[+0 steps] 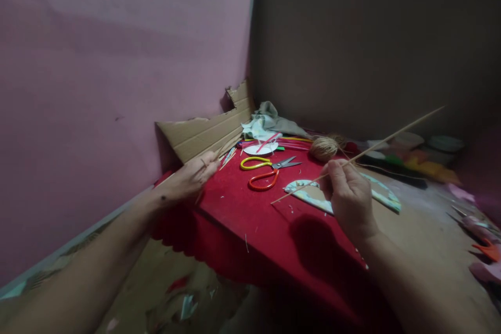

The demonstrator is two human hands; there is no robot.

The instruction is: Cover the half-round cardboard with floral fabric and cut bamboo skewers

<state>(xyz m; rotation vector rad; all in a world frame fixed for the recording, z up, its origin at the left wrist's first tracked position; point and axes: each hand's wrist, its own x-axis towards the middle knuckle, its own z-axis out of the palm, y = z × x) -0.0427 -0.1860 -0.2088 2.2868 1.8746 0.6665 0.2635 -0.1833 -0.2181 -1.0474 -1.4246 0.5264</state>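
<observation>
My right hand [350, 198] pinches a long thin bamboo stick [399, 131], which slants from the lower left up to the right, its pointed end high. Beneath that hand lies a curved cardboard piece [385, 195] edged in pale blue-green patterned material, partly hidden by the fingers. Over the left part of the red table, my left hand [199, 169] is closed around several thin sticks [229, 142]. Between the hands rest scissors [264, 172] with one yellow and one red handle, blades spread. A ball of twine [326, 147] sits just behind my right hand.
A torn cardboard sheet [211, 133] leans on the pink wall. Crumpled cloth [270, 121], a white disc [261, 147] and pink strips [297, 143] lie at the back of the red table [242, 224]. Bowls [407, 141] stand at the far right. Scraps litter the floor.
</observation>
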